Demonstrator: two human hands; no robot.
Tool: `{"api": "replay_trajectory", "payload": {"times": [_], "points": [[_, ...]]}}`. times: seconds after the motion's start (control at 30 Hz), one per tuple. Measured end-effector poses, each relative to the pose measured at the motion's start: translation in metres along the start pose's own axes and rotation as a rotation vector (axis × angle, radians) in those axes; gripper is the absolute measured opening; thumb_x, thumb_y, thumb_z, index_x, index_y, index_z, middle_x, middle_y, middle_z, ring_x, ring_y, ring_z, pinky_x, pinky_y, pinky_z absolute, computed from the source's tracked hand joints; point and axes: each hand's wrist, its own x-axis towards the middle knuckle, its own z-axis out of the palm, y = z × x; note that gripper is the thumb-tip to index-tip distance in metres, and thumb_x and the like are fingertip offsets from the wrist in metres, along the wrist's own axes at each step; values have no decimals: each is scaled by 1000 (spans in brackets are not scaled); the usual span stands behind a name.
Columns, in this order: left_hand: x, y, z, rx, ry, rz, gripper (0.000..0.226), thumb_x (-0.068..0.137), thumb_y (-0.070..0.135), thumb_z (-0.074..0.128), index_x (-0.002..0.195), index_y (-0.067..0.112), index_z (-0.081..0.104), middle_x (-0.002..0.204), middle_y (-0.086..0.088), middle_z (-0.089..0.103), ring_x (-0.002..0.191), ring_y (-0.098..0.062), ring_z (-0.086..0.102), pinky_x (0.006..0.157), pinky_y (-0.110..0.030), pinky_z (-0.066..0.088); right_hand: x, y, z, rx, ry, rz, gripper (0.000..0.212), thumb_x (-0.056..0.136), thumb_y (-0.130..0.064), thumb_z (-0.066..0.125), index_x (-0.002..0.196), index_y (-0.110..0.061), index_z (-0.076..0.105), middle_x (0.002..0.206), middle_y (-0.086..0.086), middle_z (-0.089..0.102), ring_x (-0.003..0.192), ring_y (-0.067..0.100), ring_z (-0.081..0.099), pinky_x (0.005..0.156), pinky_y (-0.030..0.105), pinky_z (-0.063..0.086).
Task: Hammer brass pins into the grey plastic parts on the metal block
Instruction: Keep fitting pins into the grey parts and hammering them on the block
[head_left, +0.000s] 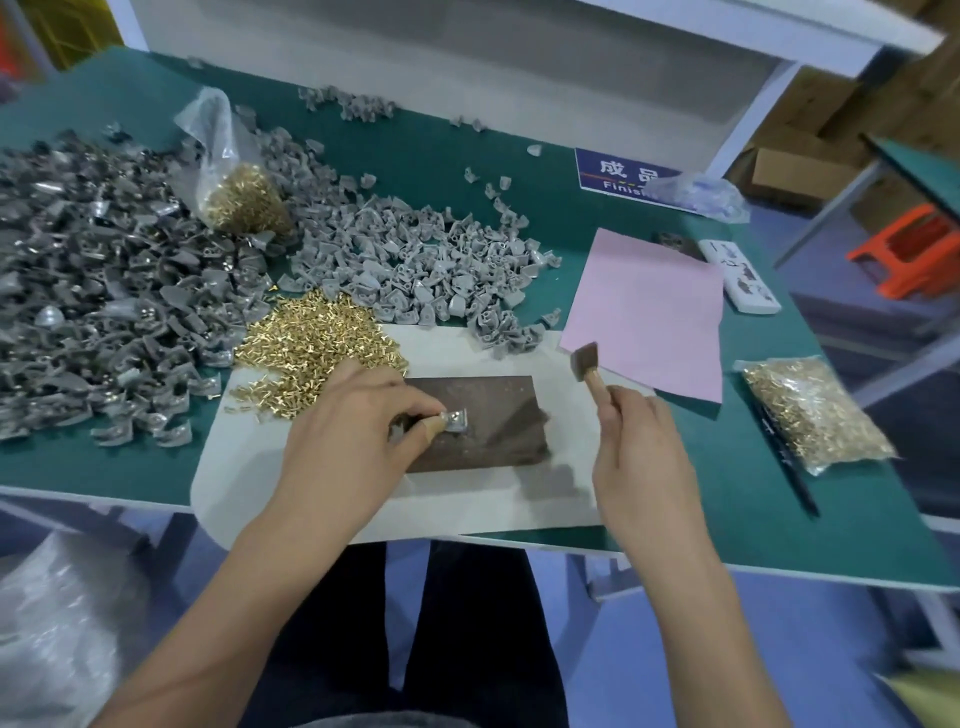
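Now, part in hand: one grey plastic part (457, 420) sits on the metal block (475, 423), toward its left side; the left hand (348, 436) has its fingers (427, 422) pinched on the part's near edge to steady it
Hammer: the right hand (641, 462) has its fingers curled round the handle of a small hammer (589, 366); the head hangs raised above and to the right of the block, clear of the part
Pin: too small and blurred to tell whether one already stands in the part
Progress: judged mid-run; a strike looks about to fall on this piece, so the step is not yet done
Still to do: a heap of grey parts (415, 265) lies beyond the block; a darker, larger heap (88, 301) spreads to the left; which of the two is finished I cannot tell
Supply: loose brass pins (317, 338) lie just left of the block; one bag of pins (244, 200) rests among the parts, another bag (813, 413) well to the right
Under the block: a white sheet (493, 499); a pink sheet (649, 312) beside it
Tabletop: green (857, 519); a blue sign (621, 174) at the far edge; a pen (789, 467) by the right bag
Room: a white shelf frame (753, 104) behind; an orange stool (904, 249) on the floor to the right
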Motion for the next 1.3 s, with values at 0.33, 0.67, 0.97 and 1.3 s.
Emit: {"api": "replay_trajectory", "payload": {"times": [0.33,0.67,0.97,1.3], "points": [[5,-1,-5,10,-8,4,13,80,48,76,89,39,78,72,20,53,84,-10,40,55,-16,24,-13,-35,-1,244,-225,-260,29,105,-48,40,122,-46,64,83,-40,60,79,0,60,71,21,46],[2,0,-5,26,4,24,15,78,46,78,91,40,79,74,20,59,80,-12,40,51,-24,29,-17,-45,2,133,-189,-280,43,102,-58,31,135,-47,55,114,-12,75,95,16,69,80,39,55],[3,1,-5,18,18,11,12,79,45,78,89,39,79,76,19,61,80,-12,40,52,-24,33,-17,-43,-5,63,-172,-304,50,99,-62,26,136,-46,56,96,-10,76,79,21,67,69,39,55],[6,5,-9,54,-14,16,16,82,50,73,95,42,78,77,20,60,84,-12,44,54,-26,33,-14,-39,-7,9,-139,-346,37,101,-64,34,134,-57,48,87,-19,72,78,13,67,67,37,56]]}}
